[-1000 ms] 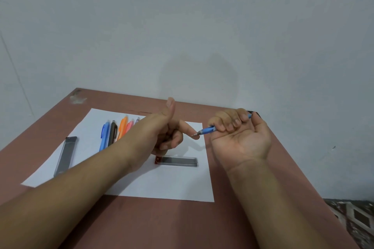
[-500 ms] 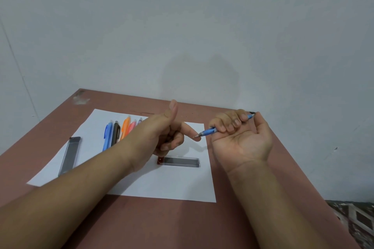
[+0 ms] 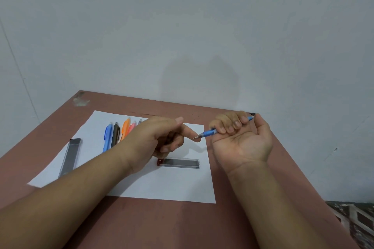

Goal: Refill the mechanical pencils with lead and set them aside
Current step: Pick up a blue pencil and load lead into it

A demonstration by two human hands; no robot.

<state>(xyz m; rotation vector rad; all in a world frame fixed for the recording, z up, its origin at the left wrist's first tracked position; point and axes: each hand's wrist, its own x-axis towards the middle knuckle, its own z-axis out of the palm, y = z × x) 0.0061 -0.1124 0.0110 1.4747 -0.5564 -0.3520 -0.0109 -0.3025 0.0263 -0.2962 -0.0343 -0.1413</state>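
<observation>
Blue pencil [image 3: 210,132] gripped in my right hand [image 3: 240,143] fingers; left hand [image 3: 162,137] forefinger touches tip, others curled. Risk: hard push snaps lead.

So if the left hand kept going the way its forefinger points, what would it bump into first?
Most likely the metal tip of the blue mechanical pencil held in the right hand. The left hand already has its forefinger at that tip, though depth is hard to judge from one view.
</observation>
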